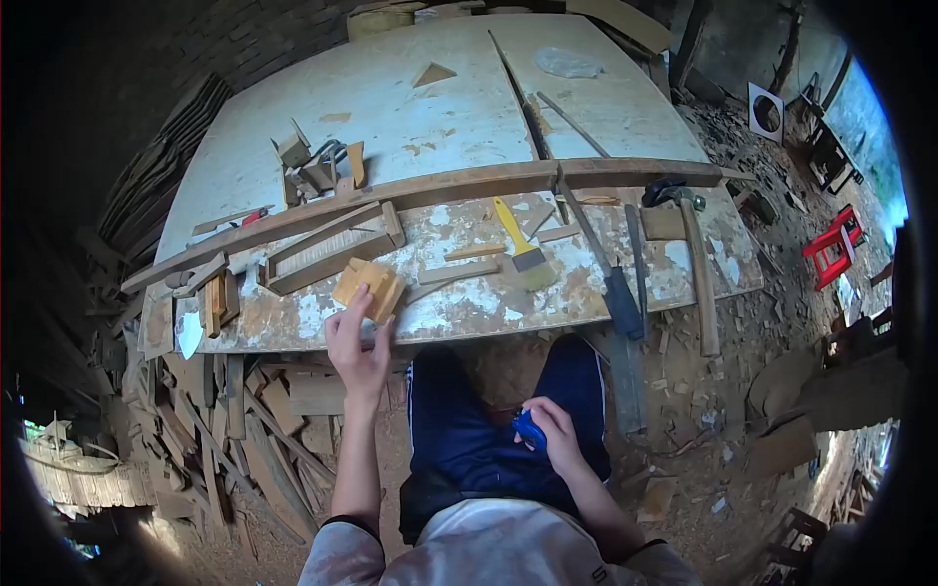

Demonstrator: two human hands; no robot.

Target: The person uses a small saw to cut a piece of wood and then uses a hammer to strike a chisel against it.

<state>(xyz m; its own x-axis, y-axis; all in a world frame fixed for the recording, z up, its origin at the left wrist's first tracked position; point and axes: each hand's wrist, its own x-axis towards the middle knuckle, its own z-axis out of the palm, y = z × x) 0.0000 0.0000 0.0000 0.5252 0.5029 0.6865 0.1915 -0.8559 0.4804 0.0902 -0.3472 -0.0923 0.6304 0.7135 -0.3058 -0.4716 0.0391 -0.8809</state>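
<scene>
My left hand (360, 342) holds a light wooden block (371, 289) at the table's front edge, thumb and fingers on its near side. Over my lap, my right hand (552, 436) is closed around a small blue object (529, 430), whose kind I cannot make out. Behind the block lies a long wooden tray (327, 252). Right of the block are thin wood strips (459, 272) and a brush with a yellow handle (510, 227).
A long wooden beam (440, 186) crosses the worktable (244, 117). At the right lie a chisel-like tool (621, 298) and a hammer (700, 264), its handle over the edge. Wood scraps (264, 449) cover the floor. A red frame (833, 248) stands far right.
</scene>
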